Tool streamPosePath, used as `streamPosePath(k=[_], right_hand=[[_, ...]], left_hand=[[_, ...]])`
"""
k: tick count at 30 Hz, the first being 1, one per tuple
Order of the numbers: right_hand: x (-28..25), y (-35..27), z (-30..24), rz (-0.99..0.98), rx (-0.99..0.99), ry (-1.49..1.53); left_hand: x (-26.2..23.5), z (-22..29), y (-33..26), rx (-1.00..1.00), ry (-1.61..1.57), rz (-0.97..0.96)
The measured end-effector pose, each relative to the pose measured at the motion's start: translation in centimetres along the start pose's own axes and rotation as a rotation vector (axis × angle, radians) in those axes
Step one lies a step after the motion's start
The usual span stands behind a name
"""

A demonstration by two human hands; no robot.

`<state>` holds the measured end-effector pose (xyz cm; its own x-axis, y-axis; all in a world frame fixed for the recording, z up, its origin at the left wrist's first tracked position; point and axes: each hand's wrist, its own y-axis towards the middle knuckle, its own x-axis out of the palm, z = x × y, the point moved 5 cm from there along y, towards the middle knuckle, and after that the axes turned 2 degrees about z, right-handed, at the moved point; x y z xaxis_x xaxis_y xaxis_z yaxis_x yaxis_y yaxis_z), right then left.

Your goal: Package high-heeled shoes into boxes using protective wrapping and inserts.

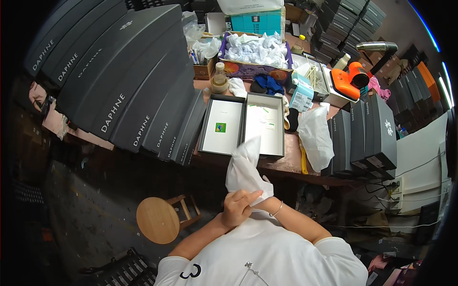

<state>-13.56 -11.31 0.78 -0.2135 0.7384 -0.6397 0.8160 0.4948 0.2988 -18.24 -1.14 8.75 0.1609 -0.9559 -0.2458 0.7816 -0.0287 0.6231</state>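
Observation:
In front of my chest I hold a white wrapping (243, 172), soft like thin paper or cloth, its pointed end reaching up over the near edge of an open shoe box. Whether something lies inside it cannot be seen. My left hand (238, 207) is closed, pinching its lower edge. My right hand (270, 204) is mostly hidden behind the wrapping and grips it; a fingertip shows at its right side. Just beyond are the shoe box's two halves: a left part (222, 107) with a small green-and-yellow label, and a right part (267, 114) with small paper slips.
Dark shoe boxes (138, 71) are stacked left, more (377, 128) right. A second white bundle (316, 138) lies beside a yellow-handled tool (304, 159). Behind are a carton of crumpled paper (257, 47), a glass bottle (219, 78) and an orange device (350, 78). A stool (158, 220) stands below left.

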Motion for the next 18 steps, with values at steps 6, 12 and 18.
streamPosePath(k=[6, 12, 18], right_hand=[[-2.4, 1.9, -2.7, -0.396, -0.130, -0.547], [-5.8, 1.4, -5.9, -0.603, -0.307, -0.896], [-9.0, 2.6, -8.8, -0.723, -0.509, -1.173]], left_hand=[[-0.9, -6.4, -5.2, -0.786, -0.481, 0.421], [-0.8, -5.1, -1.8, -0.799, -0.846, 0.518], [-0.2, -5.1, 0.8, -0.859, -0.989, 0.451]])
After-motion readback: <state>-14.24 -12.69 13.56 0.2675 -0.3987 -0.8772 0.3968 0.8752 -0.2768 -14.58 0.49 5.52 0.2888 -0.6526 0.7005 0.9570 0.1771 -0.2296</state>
